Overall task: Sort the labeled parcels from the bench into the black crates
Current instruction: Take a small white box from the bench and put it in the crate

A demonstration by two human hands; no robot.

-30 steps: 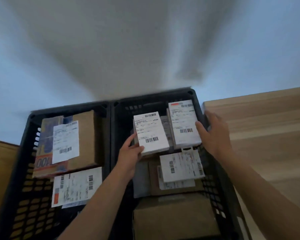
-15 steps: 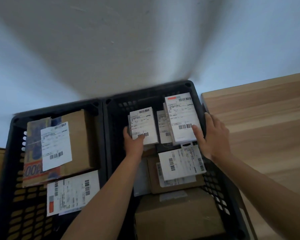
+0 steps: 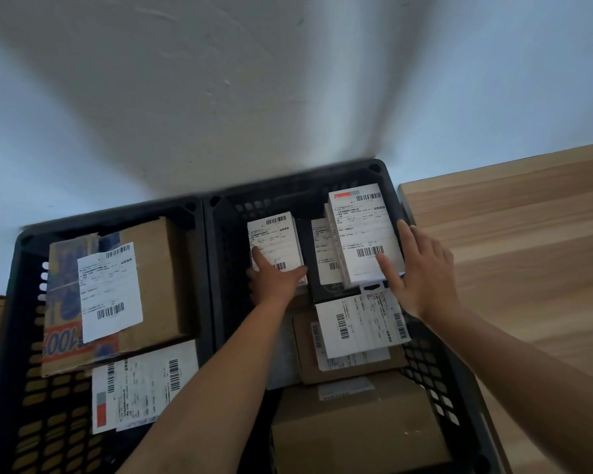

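White-labeled parcels (image 3: 365, 234) inside black crates (image 3: 208, 234)

Two bare, sleeveless forearms (image 3: 220, 371)

This looked like a small parcel-sorting or mailroom space. Two black perforated plastic crates (image 3: 206, 268) stood side by side against a plain whitish plaster wall (image 3: 220, 80), both loaded with brown cardboard boxes (image 3: 158, 268) and flat white packets (image 3: 367, 234) carrying printed shipping labels with barcodes (image 3: 110, 289). A pale wooden desk (image 3: 510, 234) of jointed planks sat just beside the right crate. The finish was bare and utilitarian.
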